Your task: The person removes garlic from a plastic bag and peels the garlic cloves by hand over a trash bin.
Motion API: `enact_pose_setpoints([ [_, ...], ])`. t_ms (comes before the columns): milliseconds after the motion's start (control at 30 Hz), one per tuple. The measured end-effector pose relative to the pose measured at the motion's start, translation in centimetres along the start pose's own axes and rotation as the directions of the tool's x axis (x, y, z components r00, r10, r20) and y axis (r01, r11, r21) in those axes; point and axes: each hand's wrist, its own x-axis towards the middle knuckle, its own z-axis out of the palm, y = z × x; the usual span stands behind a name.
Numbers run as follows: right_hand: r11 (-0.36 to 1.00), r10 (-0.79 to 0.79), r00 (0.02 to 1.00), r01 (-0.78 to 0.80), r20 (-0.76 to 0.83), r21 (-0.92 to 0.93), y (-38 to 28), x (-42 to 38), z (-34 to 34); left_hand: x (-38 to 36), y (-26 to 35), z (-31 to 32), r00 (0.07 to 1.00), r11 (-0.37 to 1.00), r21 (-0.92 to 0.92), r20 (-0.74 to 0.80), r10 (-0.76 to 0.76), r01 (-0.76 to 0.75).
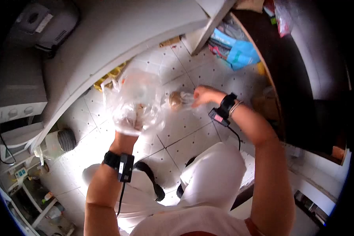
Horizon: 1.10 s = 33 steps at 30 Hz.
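Nearest are two dark shoes [147,179] on the tiled floor [165,137], below the hands. Above them, two wrists each carry one strapped black device. The left hand [128,120] is inside or behind one large clear plastic bag [143,90]; the plastic veils its fingers, so their grip cannot be told. The right hand [204,96] pinches the end of one small clear bag [188,100], which holds one brown round item [175,100] between the hands. Farther out, one blue bag [242,53] lies beyond the right hand, and two appliances [19,86] stand left of the left hand.
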Motion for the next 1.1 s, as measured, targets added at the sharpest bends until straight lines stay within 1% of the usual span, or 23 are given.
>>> enact_pose_setpoints([
  [67,0.953,-0.008,0.999,-0.002,-0.031,-0.303,-0.8,-0.4,-0.3,-1.7,0.9,0.0,1.0,0.999,-0.036,-0.022,-0.012,0.011],
  [100,0.913,-0.041,0.996,0.006,-0.079,-0.408,-0.9,-0.4,0.0,-2.4,1.4,-0.3,0.999,1.0,-0.017,0.039,-0.007,0.008],
  [133,0.904,-0.016,0.986,-0.055,-0.164,-0.423,-0.8,0.2,0.7,-3.2,1.9,-0.6,0.995,1.0,0.002,0.1,-0.002,0.002],
  [167,0.899,-0.048,0.987,-0.025,-0.155,-0.437,-1.5,-0.2,0.3,-3.9,2.3,-0.9,0.987,1.0,0.02,0.16,0.003,-0.006],
  [233,0.899,-0.134,0.977,0.049,-0.167,-0.436,-2.6,-1.0,0.3,-6.2,3.9,1.7,0.991,0.992,-0.042,-0.072,0.114,-0.117],
  [300,0.921,-0.153,0.98,0.095,-0.128,-0.377,-2.7,1.2,0.5,-8.6,6.6,1.3,0.974,0.975,-0.046,-0.078,0.214,-0.218],
  [367,0.942,-0.261,0.949,0.211,-0.178,-0.26,-2.6,2.5,1.5,-12.5,8.0,0.4,0.953,0.949,-0.097,-0.086,0.291,-0.299],
  [467,0.928,-0.372,0.909,0.358,-0.189,-0.103,0.3,5.9,5.6,-18.8,7.5,-4.9,0.925,0.924,0.125,-0.076,0.372,-0.361],
  [500,0.917,-0.399,0.897,0.393,-0.191,-0.07,1.2,7.2,6.8,-20.5,8.9,-2.6,0.928,0.93,-0.024,-0.073,0.364,-0.367],
  [533,0.911,-0.411,0.891,0.406,-0.191,-0.064,2.3,8.5,8.1,-21.3,9.2,-1.1,0.811,0.724,0.488,-0.054,0.583,-0.488],
  [567,0.908,-0.419,0.885,0.409,-0.203,-0.09,2.9,9.6,9.1,-22.0,9.5,-0.1,0.702,0.313,0.866,0.061,0.71,-0.391],
  [600,0.895,-0.434,0.845,0.363,-0.313,-0.261,2.7,10.3,10.0,-22.8,10.0,-0.1,0.661,0.185,0.927,0.084,0.746,-0.326],
  [633,0.925,-0.379,0.862,0.367,-0.337,-0.102,2.4,11.1,10.0,-23.7,10.9,-0.5,0.644,0.213,0.924,0.044,0.764,-0.317],
  [667,0.928,-0.365,0.878,0.371,-0.309,-0.041,1.3,10.1,9.5,-24.6,11.3,-0.8,0.627,0.236,0.924,0.004,0.779,-0.299],
  [700,0.929,-0.361,0.876,0.368,-0.318,-0.043,1.0,11.1,9.3,-25.9,11.8,-1.5,0.608,0.264,0.919,-0.033,0.793,-0.293],
  [733,0.907,-0.41,0.819,0.41,-0.4,-0.09,3.4,14.9,10.7,-27.0,12.2,-2.5,0.591,0.294,0.91,-0.07,0.803,-0.292],
  [767,0.908,-0.398,0.878,0.419,-0.265,0.026,8.2,21.7,12.7,-28.0,12.3,-3.4,0.575,0.322,0.902,-0.105,0.811,-0.289],
  [900,0.927,-0.194,0.971,0.135,-0.138,-0.351,-2.6,10.3,6.6,-32.5,10.6,-8.0,0.533,0.447,0.853,-0.255,0.807,-0.268],
  [967,0.889,-0.322,0.945,0.325,0.065,-0.321,-0.7,12.7,7.1,-34.6,8.3,-10.9,0.531,0.513,0.821,-0.326,0.782,-0.252],
  [1000,0.877,-0.339,0.927,0.372,0.158,-0.304,-2.5,12.7,6.8,-35.9,7.3,-12.2,0.534,0.529,0.816,-0.348,0.771,-0.233],
  [1033,0.871,-0.342,0.925,0.378,0.163,-0.315,-3.4,13.8,6.6,-37.0,6.3,-13.6,0.541,0.521,0.832,-0.353,0.764,-0.193],
  [1067,0.839,-0.382,0.878,0.461,0.289,-0.29,-3.9,15.0,6.3,-38.2,5.5,-14.8,0.548,0.449,0.886,-0.32,0.773,-0.116],
  [1100,0.805,-0.409,0.81,0.537,0.421,-0.252,-5.0,15.3,6.7,-39.5,4.9,-15.9,0.559,0.301,0.954,-0.247,0.791,-0.004],
])
